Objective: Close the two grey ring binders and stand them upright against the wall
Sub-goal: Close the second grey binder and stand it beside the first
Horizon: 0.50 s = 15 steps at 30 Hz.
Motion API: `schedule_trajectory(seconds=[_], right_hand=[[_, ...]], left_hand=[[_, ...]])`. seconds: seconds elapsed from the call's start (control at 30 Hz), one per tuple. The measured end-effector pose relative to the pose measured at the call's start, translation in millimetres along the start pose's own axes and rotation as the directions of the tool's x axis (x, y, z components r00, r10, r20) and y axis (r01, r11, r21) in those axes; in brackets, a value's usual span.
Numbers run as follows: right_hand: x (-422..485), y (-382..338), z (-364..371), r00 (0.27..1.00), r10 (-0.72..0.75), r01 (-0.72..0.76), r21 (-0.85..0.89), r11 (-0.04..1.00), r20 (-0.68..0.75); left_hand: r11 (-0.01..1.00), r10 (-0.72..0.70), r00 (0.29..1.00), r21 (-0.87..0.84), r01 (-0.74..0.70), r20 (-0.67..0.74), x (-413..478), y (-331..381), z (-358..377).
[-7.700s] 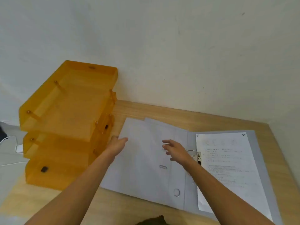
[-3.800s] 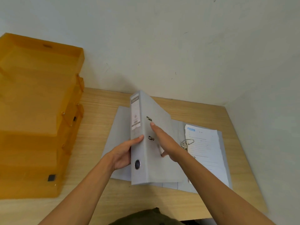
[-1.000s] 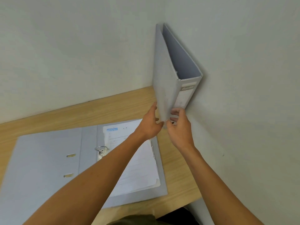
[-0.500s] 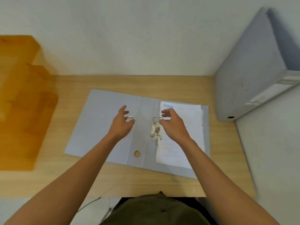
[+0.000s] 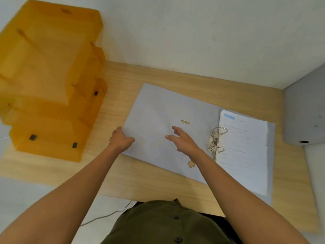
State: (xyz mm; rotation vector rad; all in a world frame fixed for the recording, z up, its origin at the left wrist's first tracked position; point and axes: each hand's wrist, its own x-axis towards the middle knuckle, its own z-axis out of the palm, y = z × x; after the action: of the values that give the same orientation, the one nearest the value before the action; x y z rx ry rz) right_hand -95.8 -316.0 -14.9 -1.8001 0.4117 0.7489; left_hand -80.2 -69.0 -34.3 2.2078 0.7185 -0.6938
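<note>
One grey ring binder (image 5: 158, 117) lies open and flat on the wooden desk (image 5: 133, 176). Its empty cover is on the left, its metal rings (image 5: 216, 140) in the middle, and a stack of printed sheets (image 5: 244, 148) on the right. My left hand (image 5: 121, 140) grips the cover's left edge, thumb on top. My right hand (image 5: 183, 140) hovers just over the cover with its fingers spread, holding nothing. The second grey binder (image 5: 304, 111) is closed and stands in the right corner, leaning against the walls.
A stack of translucent orange letter trays (image 5: 51, 80) takes up the desk's left side, close to the open cover. White walls border the desk at the back and right. A thin cable (image 5: 105, 215) hangs below the desk's front edge.
Both hands have moved left from the ring mechanism onto the open cover. My left hand has taken the cover's left edge. The view has swung left.
</note>
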Motion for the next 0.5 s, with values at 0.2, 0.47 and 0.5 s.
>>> schedule_trajectory(seconds=[0.2,0.47,0.5], right_hand=[[11.2,8.4,40.0,0.998,0.058,-0.059,-0.032,0.998,-0.019],[11.8,-26.4,45.2,0.998,0.058,-0.057,0.071,0.996,-0.019],[11.8,-32.4,45.3,0.999,0.046,-0.044,0.093,0.995,-0.021]], left_hand=[[1.0,0.023,0.998,-0.002,-0.023,0.055,20.9,-24.4,-23.9],[0.905,0.281,0.928,-0.389,-0.172,0.243,17.6,-5.6,-54.4],[0.9,0.292,0.929,-0.392,-0.189,0.225,15.4,2.2,-60.1]])
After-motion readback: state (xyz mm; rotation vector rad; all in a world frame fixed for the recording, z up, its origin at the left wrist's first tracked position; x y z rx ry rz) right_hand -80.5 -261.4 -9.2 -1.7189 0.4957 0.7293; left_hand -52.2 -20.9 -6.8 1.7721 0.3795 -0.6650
